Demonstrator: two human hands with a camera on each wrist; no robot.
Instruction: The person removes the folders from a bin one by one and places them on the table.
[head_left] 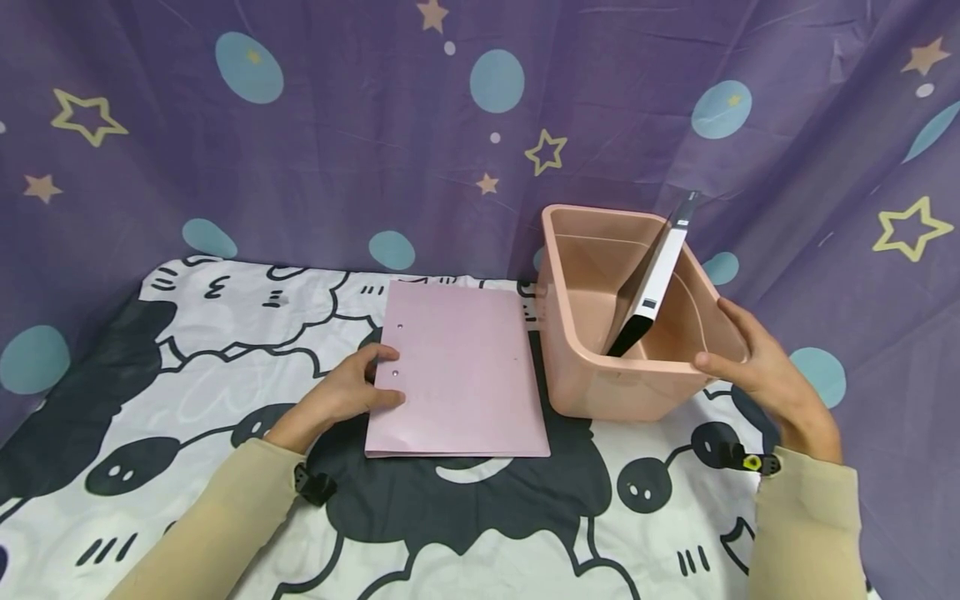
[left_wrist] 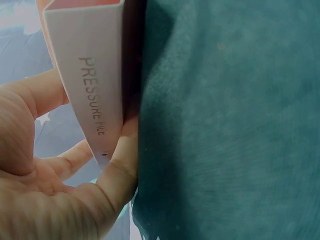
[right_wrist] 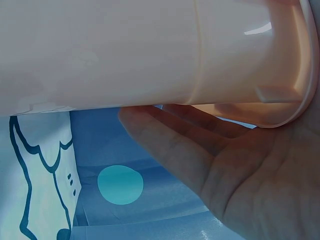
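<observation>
A pink pressure file lies closed on the printed cloth, its spine facing left. My left hand grips that spine, with two fingertips resting on the cover. In the left wrist view, the spine with "PRESSURE FILE" lettering sits between the fingers of the left hand. To the right stands a peach plastic bin. My right hand holds its front right corner, thumb at the rim and fingers along the outer side. Inside the bin, a black-and-white binder leans at a slant, its top above the rim.
A white cloth with black cartoon figures covers the surface. Behind it hangs a purple curtain with stars and blue ovals, close to the back of the bin. The file's right edge lies near the bin's left wall.
</observation>
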